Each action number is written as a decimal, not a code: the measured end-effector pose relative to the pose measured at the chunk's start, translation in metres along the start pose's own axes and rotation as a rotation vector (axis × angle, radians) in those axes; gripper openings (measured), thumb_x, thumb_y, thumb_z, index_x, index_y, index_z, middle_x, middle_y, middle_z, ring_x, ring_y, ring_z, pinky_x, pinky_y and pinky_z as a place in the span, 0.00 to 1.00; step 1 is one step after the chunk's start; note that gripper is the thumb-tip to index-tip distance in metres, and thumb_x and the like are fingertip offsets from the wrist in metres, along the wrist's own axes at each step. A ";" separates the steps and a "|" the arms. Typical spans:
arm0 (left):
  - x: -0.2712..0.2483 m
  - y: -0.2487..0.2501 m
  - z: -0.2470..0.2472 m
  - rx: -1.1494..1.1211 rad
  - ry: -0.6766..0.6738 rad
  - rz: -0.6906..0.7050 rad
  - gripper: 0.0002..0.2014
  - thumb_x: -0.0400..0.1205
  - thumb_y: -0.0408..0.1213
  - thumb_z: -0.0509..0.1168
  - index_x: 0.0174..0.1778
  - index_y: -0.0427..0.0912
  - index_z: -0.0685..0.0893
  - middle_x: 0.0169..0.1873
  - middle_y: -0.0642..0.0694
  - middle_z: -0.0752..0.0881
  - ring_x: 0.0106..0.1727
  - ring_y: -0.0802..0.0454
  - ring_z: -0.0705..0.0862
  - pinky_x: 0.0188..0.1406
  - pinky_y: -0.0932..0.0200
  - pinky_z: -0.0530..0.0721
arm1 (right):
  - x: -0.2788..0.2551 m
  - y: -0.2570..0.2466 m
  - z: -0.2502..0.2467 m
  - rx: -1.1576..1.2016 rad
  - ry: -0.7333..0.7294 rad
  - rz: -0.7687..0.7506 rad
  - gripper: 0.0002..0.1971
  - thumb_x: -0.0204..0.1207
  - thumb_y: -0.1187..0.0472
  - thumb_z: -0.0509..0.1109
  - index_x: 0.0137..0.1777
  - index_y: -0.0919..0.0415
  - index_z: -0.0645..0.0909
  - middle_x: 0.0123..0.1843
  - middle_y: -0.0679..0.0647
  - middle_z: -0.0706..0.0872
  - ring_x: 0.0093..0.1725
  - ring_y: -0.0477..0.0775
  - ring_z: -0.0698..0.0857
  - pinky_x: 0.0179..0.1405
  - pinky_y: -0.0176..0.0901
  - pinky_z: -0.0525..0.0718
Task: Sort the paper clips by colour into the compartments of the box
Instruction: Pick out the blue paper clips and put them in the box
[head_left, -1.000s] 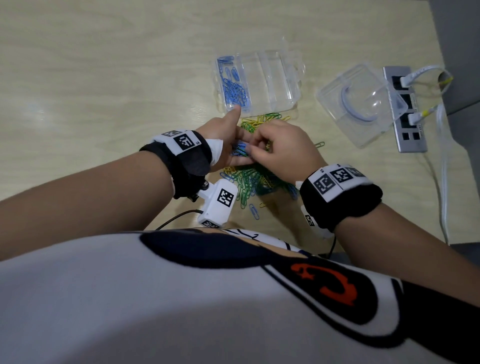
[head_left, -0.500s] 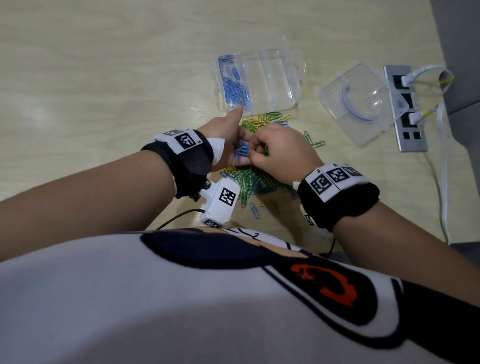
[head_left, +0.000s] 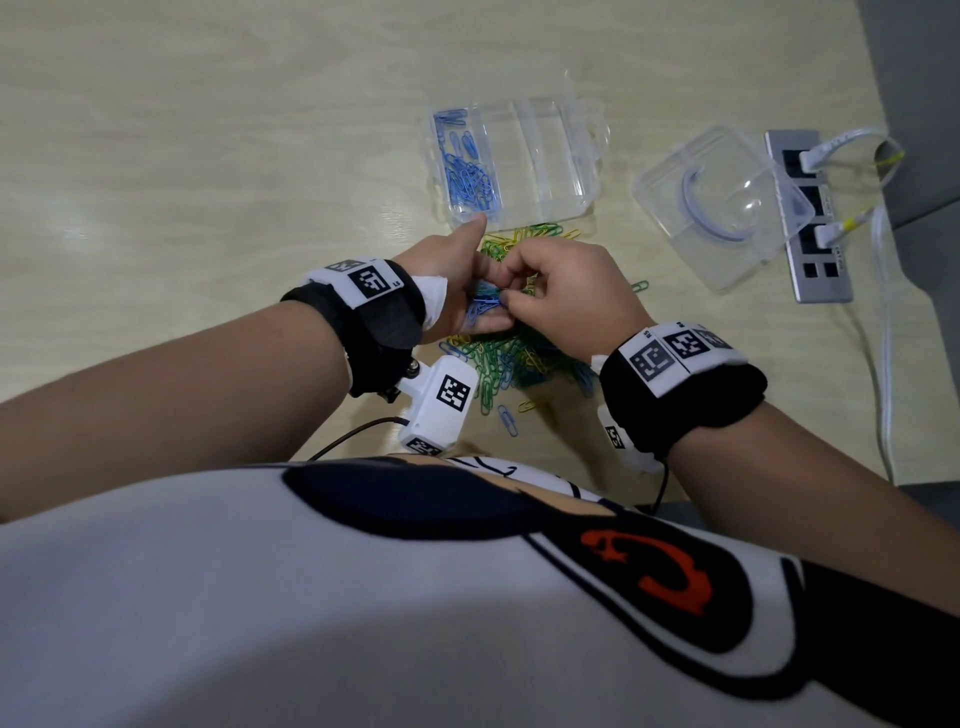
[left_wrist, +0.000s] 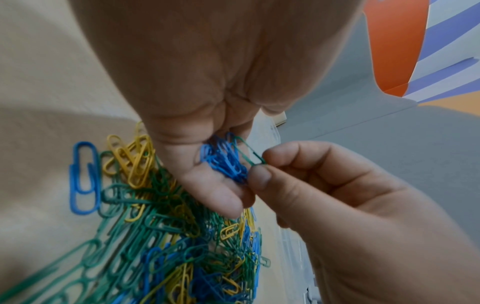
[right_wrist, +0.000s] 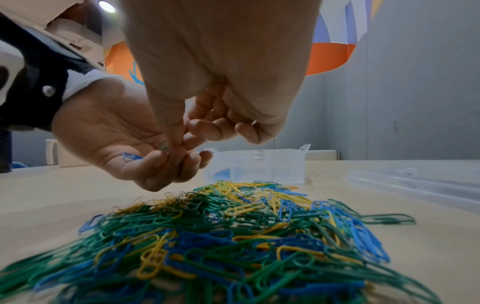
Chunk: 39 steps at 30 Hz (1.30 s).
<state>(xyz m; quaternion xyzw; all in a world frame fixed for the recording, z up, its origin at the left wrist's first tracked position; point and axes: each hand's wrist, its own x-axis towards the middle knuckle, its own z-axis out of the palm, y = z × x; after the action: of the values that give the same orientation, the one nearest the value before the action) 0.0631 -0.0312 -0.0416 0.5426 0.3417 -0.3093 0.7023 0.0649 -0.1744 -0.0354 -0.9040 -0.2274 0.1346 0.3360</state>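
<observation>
A mixed pile of green, yellow and blue paper clips (head_left: 511, 364) (right_wrist: 233, 236) lies on the table in front of me. Just above it my left hand (head_left: 457, 291) (left_wrist: 207, 174) cups a bunch of blue clips (left_wrist: 224, 162) in its curled fingers. My right hand (head_left: 566, 296) (left_wrist: 259, 166) pinches a green clip (left_wrist: 248, 153) between thumb and forefinger at the edge of that bunch. Behind the pile stands the clear compartment box (head_left: 540, 166) (right_wrist: 259, 166); its left compartment holds blue clips (head_left: 467, 176), the others look empty.
A clear plastic lid (head_left: 722, 208) lies to the right of the box. Beyond it a grey power strip (head_left: 815, 218) with white plugs and cables (head_left: 883, 312) runs along the table's right edge. A single blue clip (head_left: 508, 420) lies near the front edge.
Both hands stay together over the pile. The right hand's fingers have worked at the bunch in the left hand and now pinch a green clip there.
</observation>
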 end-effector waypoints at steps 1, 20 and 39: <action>0.001 0.000 0.000 -0.002 0.001 0.001 0.32 0.86 0.59 0.46 0.42 0.32 0.82 0.45 0.36 0.82 0.34 0.45 0.85 0.28 0.54 0.89 | 0.000 0.000 0.000 0.024 0.005 0.003 0.05 0.70 0.64 0.73 0.44 0.56 0.86 0.30 0.35 0.76 0.33 0.27 0.77 0.33 0.20 0.67; -0.003 -0.005 -0.006 0.108 -0.091 0.020 0.17 0.88 0.44 0.54 0.43 0.37 0.81 0.31 0.41 0.84 0.27 0.54 0.84 0.31 0.62 0.87 | -0.008 0.066 -0.024 -0.234 0.263 0.543 0.12 0.75 0.62 0.61 0.50 0.52 0.85 0.55 0.58 0.85 0.54 0.63 0.83 0.56 0.54 0.82; -0.003 -0.008 0.003 0.186 -0.120 0.004 0.08 0.85 0.32 0.58 0.42 0.38 0.80 0.27 0.43 0.84 0.27 0.55 0.84 0.30 0.64 0.87 | -0.008 0.064 -0.015 -0.365 0.101 0.497 0.10 0.76 0.49 0.70 0.53 0.52 0.84 0.55 0.55 0.85 0.56 0.61 0.83 0.58 0.52 0.79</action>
<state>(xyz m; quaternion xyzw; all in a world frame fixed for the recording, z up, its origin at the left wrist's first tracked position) 0.0555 -0.0362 -0.0431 0.5866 0.2677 -0.3704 0.6686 0.0844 -0.2299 -0.0668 -0.9828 -0.0027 0.1247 0.1360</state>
